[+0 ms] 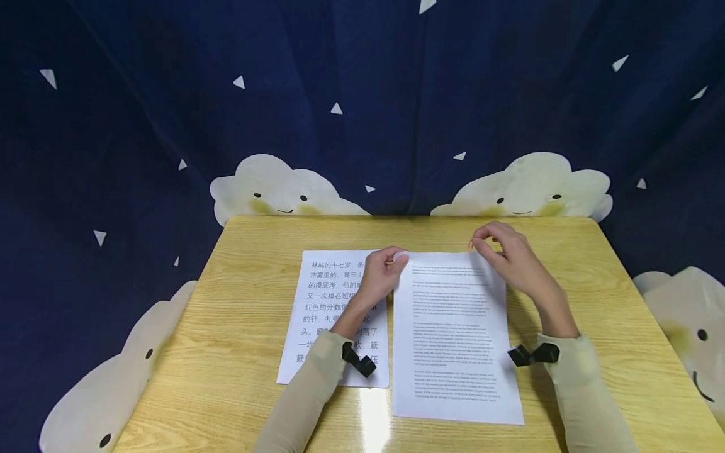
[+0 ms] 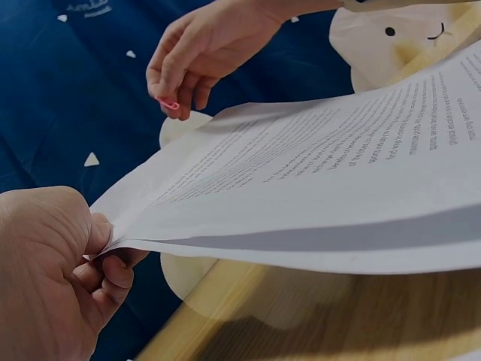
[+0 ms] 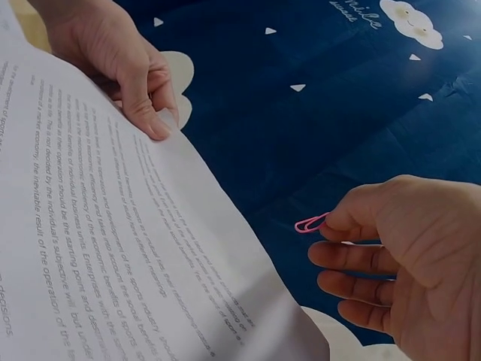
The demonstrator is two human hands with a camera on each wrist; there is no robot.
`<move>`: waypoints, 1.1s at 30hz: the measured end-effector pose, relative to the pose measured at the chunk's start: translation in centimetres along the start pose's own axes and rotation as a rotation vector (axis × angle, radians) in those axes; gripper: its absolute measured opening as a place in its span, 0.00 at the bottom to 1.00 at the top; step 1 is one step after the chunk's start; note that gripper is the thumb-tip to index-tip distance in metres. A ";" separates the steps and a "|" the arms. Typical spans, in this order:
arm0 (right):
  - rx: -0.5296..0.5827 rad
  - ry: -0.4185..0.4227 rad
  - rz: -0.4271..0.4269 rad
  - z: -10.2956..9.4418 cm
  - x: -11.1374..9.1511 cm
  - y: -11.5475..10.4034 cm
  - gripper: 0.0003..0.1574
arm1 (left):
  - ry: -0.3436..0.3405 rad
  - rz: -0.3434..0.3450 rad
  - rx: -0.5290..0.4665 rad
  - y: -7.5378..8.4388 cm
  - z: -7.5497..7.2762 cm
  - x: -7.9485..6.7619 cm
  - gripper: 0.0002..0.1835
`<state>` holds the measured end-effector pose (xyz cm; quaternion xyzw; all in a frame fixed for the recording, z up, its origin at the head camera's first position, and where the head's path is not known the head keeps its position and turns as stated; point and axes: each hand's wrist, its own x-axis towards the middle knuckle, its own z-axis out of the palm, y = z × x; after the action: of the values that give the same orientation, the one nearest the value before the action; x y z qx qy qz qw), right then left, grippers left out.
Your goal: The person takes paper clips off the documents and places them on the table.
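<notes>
My left hand (image 1: 382, 274) pinches the top left corner of a few printed sheets (image 1: 453, 340), thumb on top and fingers underneath. In the left wrist view the layered edges of these sheets (image 2: 316, 226) part slightly, and their top end is lifted off the table. A pink paper clip (image 3: 310, 223) is pinched between thumb and forefinger of my right hand (image 1: 510, 255). That hand hovers by the sheets' top right corner, the clip just beyond the top edge and apart from the paper in the right wrist view.
Another page with large Chinese print (image 1: 323, 314) lies flat on the wooden table (image 1: 238, 352), left of the held sheets and partly under my left forearm. A dark blue cloth (image 1: 362, 94) with white clouds and triangles hangs behind the table and around its sides.
</notes>
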<state>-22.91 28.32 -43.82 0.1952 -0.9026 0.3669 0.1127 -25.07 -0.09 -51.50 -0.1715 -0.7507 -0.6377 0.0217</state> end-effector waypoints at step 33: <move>-0.045 0.015 0.063 -2.3 -0.5 2.5 0.09 | 0.004 -0.026 0.031 -0.4 -0.3 0.1 0.11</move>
<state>-23.39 31.78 -43.91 0.1613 -0.9153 0.3515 0.1123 -25.29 -0.37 -51.77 -0.1599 -0.7626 -0.6266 0.0177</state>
